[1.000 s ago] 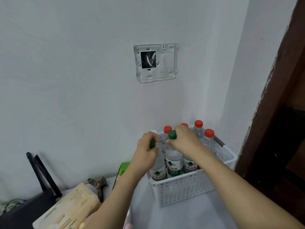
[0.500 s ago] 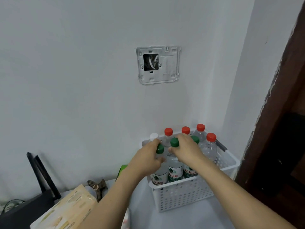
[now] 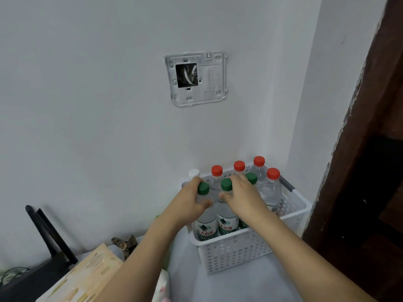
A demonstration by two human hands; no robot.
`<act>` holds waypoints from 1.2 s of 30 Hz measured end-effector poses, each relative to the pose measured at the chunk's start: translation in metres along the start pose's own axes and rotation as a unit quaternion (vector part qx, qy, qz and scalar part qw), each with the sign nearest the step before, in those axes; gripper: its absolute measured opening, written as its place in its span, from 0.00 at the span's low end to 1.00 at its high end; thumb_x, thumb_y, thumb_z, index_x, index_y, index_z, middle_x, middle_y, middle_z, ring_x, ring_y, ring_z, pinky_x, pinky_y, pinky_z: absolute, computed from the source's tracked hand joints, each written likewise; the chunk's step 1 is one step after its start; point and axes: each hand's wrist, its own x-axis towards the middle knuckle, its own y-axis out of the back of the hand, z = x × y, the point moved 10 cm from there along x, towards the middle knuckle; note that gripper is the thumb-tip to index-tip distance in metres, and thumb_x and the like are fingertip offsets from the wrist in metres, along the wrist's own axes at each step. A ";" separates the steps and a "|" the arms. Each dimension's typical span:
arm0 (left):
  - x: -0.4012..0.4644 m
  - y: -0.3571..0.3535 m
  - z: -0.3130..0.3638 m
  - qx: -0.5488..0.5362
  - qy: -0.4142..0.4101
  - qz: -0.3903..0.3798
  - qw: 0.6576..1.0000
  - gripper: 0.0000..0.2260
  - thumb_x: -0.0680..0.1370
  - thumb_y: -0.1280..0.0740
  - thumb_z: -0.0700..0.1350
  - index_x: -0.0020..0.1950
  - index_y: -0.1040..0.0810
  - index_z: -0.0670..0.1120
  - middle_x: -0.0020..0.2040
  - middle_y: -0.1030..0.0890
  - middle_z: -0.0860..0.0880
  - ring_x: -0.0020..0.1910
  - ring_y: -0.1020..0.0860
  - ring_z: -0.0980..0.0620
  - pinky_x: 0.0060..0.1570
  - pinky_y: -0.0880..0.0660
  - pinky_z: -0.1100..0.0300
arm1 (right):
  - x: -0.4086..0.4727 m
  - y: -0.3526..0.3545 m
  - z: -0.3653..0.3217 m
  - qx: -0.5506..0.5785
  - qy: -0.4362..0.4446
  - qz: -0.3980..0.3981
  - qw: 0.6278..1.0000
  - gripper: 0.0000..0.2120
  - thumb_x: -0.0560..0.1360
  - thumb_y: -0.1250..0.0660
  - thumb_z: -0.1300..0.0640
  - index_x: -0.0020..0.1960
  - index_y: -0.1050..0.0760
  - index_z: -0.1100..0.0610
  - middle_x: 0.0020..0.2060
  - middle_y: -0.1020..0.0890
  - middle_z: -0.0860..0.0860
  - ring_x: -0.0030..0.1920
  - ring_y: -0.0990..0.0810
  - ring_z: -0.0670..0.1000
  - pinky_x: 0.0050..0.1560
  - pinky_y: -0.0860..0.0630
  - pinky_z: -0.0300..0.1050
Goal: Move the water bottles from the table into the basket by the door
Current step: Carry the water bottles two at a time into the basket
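Both hands are reaching into the white perforated basket (image 3: 239,251), which is sitting on the pale surface (image 3: 229,286) in the corner next to the dark wooden door frame (image 3: 370,149). The left hand (image 3: 189,203) is curling its fingers round the neck of the left green-capped bottle (image 3: 204,212), just under the cap. The right hand (image 3: 242,197) is gripping the middle green-capped bottle (image 3: 226,210) the same way, thumb on the near side of the neck. Both bottles are standing upright inside the basket at its front wall, side by side. A third green cap (image 3: 251,177) is showing just past the right hand's fingers. Behind them, four red-capped bottles (image 3: 272,184) and one white-capped bottle (image 3: 193,173) are standing in the basket too. On the wall above, an open switch plate (image 3: 196,79) is showing wires. At the lower left, a tissue pack (image 3: 87,277) and a black router (image 3: 43,267) are lying
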 end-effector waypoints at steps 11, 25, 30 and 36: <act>-0.004 0.003 0.007 0.030 0.034 -0.043 0.998 0.16 0.73 0.27 0.47 0.54 0.32 0.48 0.49 0.24 0.47 0.41 0.25 0.52 0.34 0.32 0.62 | -0.030 0.006 -0.011 0.006 -0.009 0.041 0.999 0.31 0.77 0.32 0.50 0.75 0.40 0.57 0.70 0.33 0.53 0.68 0.30 0.54 0.66 0.31 0.47; -0.041 0.054 0.063 0.143 -0.148 0.059 0.977 0.23 0.81 0.38 0.48 0.75 0.36 0.43 0.71 0.30 0.43 0.65 0.27 0.43 0.59 0.27 0.51 | -0.113 0.077 -0.055 -0.068 -0.059 0.113 0.990 0.28 0.74 0.31 0.54 0.72 0.35 0.55 0.68 0.29 0.52 0.68 0.30 0.54 0.68 0.31 0.49; -0.063 0.062 0.110 0.139 -0.267 0.071 0.951 0.23 0.81 0.38 0.48 0.74 0.33 0.40 0.72 0.29 0.42 0.66 0.28 0.42 0.63 0.29 0.49 | -0.161 0.115 -0.062 -0.147 -0.096 0.155 0.972 0.28 0.76 0.33 0.55 0.73 0.37 0.59 0.70 0.32 0.55 0.71 0.34 0.55 0.71 0.39 0.45; -0.111 0.047 0.157 0.106 -0.349 0.062 0.929 0.23 0.81 0.37 0.48 0.74 0.32 0.40 0.72 0.28 0.42 0.71 0.31 0.43 0.71 0.35 0.50 | -0.227 0.148 -0.064 -0.206 -0.161 0.163 0.951 0.33 0.79 0.35 0.51 0.78 0.45 0.57 0.77 0.42 0.54 0.77 0.45 0.53 0.77 0.47 0.47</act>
